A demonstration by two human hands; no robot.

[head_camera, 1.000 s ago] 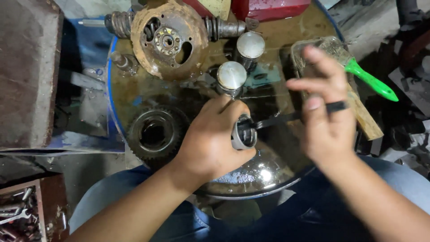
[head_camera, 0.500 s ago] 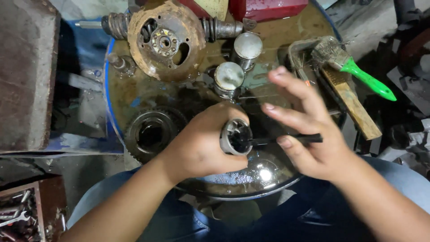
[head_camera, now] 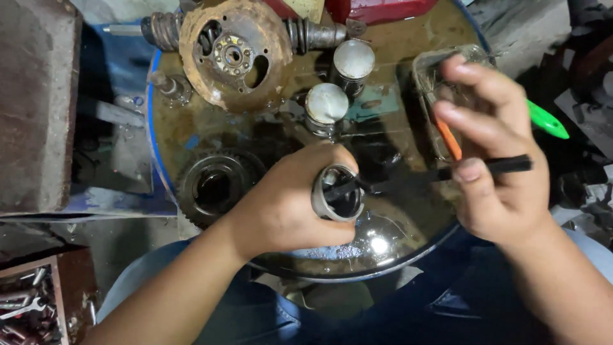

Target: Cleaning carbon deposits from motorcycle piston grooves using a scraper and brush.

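Since half a second ago the right hand [head_camera: 504, 185] has drawn right and its fingers have curled back onto the black rod [head_camera: 447, 171], whose tip now sits inside the piston [head_camera: 338, 193]. Piston is at frame centre, open end up, over the drum lid [head_camera: 191, 134], clamped in the left hand [head_camera: 287, 204]; right thumb and fingers pinch the rod firmly. Looks like mid-clean of the bore. Next move calls for steady rotation against the rod. Two more pistons [head_camera: 327, 107] stand above, rusty flywheel [head_camera: 233, 54] upper left, gear [head_camera: 214, 186] left.
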